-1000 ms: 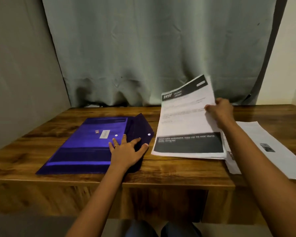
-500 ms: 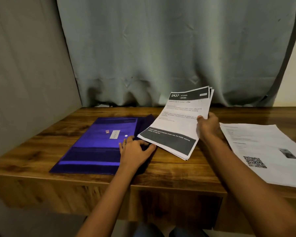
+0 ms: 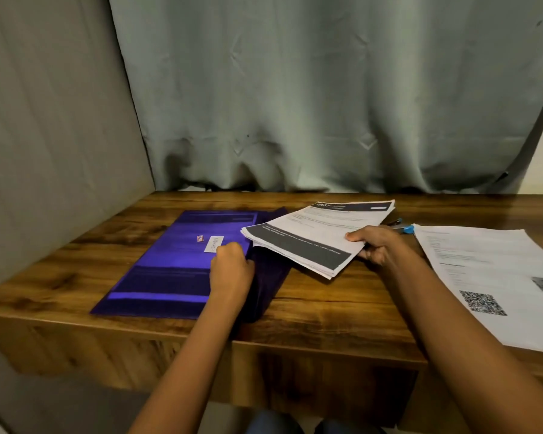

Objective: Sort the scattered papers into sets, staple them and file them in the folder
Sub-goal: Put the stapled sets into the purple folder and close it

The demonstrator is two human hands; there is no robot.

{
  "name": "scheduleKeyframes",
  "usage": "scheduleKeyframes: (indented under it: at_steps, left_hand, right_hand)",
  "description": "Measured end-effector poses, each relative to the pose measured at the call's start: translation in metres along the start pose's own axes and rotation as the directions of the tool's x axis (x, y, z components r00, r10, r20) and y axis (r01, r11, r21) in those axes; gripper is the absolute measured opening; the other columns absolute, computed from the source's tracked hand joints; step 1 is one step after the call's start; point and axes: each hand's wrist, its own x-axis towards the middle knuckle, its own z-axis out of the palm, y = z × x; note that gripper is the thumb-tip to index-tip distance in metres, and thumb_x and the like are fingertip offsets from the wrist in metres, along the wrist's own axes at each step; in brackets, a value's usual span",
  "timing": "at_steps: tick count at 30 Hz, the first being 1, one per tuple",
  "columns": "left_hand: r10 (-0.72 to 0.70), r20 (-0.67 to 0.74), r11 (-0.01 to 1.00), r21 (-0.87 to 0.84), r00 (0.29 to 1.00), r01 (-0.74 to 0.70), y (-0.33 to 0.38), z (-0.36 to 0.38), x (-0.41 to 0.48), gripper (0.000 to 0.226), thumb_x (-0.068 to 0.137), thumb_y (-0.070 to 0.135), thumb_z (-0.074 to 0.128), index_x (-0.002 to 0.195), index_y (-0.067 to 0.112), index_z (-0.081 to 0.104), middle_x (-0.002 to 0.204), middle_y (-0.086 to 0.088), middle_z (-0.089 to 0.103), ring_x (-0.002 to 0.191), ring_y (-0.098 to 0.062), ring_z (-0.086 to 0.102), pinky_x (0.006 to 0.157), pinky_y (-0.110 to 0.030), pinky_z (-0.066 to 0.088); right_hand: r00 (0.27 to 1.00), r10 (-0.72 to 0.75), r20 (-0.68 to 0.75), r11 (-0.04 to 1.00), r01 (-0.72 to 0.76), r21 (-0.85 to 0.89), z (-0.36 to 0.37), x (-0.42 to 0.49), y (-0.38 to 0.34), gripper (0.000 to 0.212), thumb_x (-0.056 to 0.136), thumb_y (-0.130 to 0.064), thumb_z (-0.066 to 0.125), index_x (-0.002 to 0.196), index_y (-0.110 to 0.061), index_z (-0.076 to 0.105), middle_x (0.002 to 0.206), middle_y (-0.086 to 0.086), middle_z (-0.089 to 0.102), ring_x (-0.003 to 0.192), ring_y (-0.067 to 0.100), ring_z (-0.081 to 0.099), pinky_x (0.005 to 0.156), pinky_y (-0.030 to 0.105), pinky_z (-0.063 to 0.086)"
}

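A purple folder (image 3: 170,261) lies flat on the left of the wooden desk, its dark flap (image 3: 270,270) open to the right. My left hand (image 3: 231,269) sits at the folder's right edge with fingers curled around the mouth of the pocket. My right hand (image 3: 378,247) grips a set of printed papers (image 3: 317,236) with black header and footer bands, thumb on top. The set hangs low and nearly flat, its left end over the flap by my left hand. A second set of white papers (image 3: 489,283) with a QR code lies on the desk at the right.
A blue stapler (image 3: 402,225) peeks out behind the held papers, near the right-hand set. A grey curtain (image 3: 326,104) hangs behind the desk and a grey wall (image 3: 44,136) closes the left side. The desk's front edge (image 3: 295,343) runs below both forearms.
My right hand has lowered the paper set from upright to nearly flat and carried it left toward the folder's opening. My left hand's spread fingers have curled at the folder's edge.
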Motion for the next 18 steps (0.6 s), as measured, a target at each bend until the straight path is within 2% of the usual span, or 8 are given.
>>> scheduleKeyframes:
  at_steps: [4, 7, 9, 13, 16, 18]
  left_hand:
    - [0.028, -0.036, 0.999, 0.025, 0.999, -0.027, 0.0, -0.003, 0.004, 0.016, 0.089, 0.007, 0.053, 0.076, 0.001, 0.045, 0.085, -0.015, 0.048, 0.073, -0.029, 0.043, 0.063, -0.032, 0.032]
    - [0.032, -0.099, 0.999, 0.004, 0.995, -0.032, -0.002, -0.005, 0.01, 0.017, 0.091, 0.005, 0.048, 0.077, -0.003, 0.05, 0.078, -0.014, 0.042, 0.076, -0.034, 0.046, 0.063, -0.033, 0.029]
    - [0.025, -0.157, 1.0, -0.012, 0.987, -0.028, -0.005, -0.007, 0.012, 0.021, 0.092, 0.003, 0.046, 0.071, -0.001, 0.045, 0.074, -0.015, 0.043, 0.069, -0.027, 0.041, 0.06, -0.032, 0.027]
    - [-0.009, -0.252, 0.99, -0.14, 0.968, -0.027, -0.012, -0.01, 0.013, 0.026, 0.093, 0.003, 0.046, 0.067, 0.0, 0.049, 0.061, -0.009, 0.045, 0.051, -0.017, 0.042, 0.045, -0.024, 0.026]
    - [-0.023, -0.258, 0.978, -0.207, 0.966, -0.032, -0.016, -0.01, 0.014, 0.025, 0.094, 0.004, 0.047, 0.072, -0.001, 0.058, 0.061, -0.007, 0.051, 0.05, -0.01, 0.044, 0.042, -0.014, 0.027]
    - [-0.025, -0.264, 0.973, -0.227, 0.964, -0.037, -0.018, -0.009, 0.013, 0.025, 0.093, 0.004, 0.048, 0.07, 0.002, 0.057, 0.06, -0.005, 0.05, 0.049, -0.007, 0.044, 0.039, -0.014, 0.03]
  right_hand:
    - [0.99, -0.117, -0.079, 0.987, 0.107, -0.123, -0.003, -0.002, -0.003, 0.051, 0.083, 0.019, 0.055, 0.129, -0.003, 0.05, 0.134, 0.014, 0.056, 0.115, 0.035, 0.057, 0.072, 0.034, 0.051]
    - [0.972, -0.205, -0.11, 0.942, 0.166, -0.293, -0.004, -0.004, -0.003, 0.049, 0.083, 0.014, 0.061, 0.128, -0.003, 0.05, 0.138, 0.013, 0.052, 0.123, 0.035, 0.052, 0.078, 0.034, 0.046]
    - [0.967, -0.237, -0.095, 0.925, 0.195, -0.327, -0.004, -0.003, -0.003, 0.049, 0.081, 0.013, 0.062, 0.127, -0.002, 0.051, 0.138, 0.014, 0.052, 0.124, 0.035, 0.051, 0.079, 0.034, 0.046]
    - [0.972, -0.215, -0.096, 0.931, 0.174, -0.321, -0.002, -0.005, -0.003, 0.051, 0.08, 0.017, 0.061, 0.128, 0.001, 0.052, 0.136, 0.016, 0.053, 0.122, 0.035, 0.052, 0.079, 0.033, 0.046]
    - [0.979, -0.169, -0.118, 0.954, 0.132, -0.268, -0.003, -0.003, -0.001, 0.052, 0.081, 0.018, 0.059, 0.129, 0.002, 0.051, 0.137, 0.017, 0.053, 0.121, 0.037, 0.053, 0.081, 0.035, 0.046]
    - [0.983, -0.124, -0.134, 0.97, 0.091, -0.225, -0.005, 0.001, 0.001, 0.052, 0.081, 0.019, 0.058, 0.129, 0.001, 0.051, 0.137, 0.016, 0.053, 0.12, 0.038, 0.053, 0.087, 0.038, 0.048]
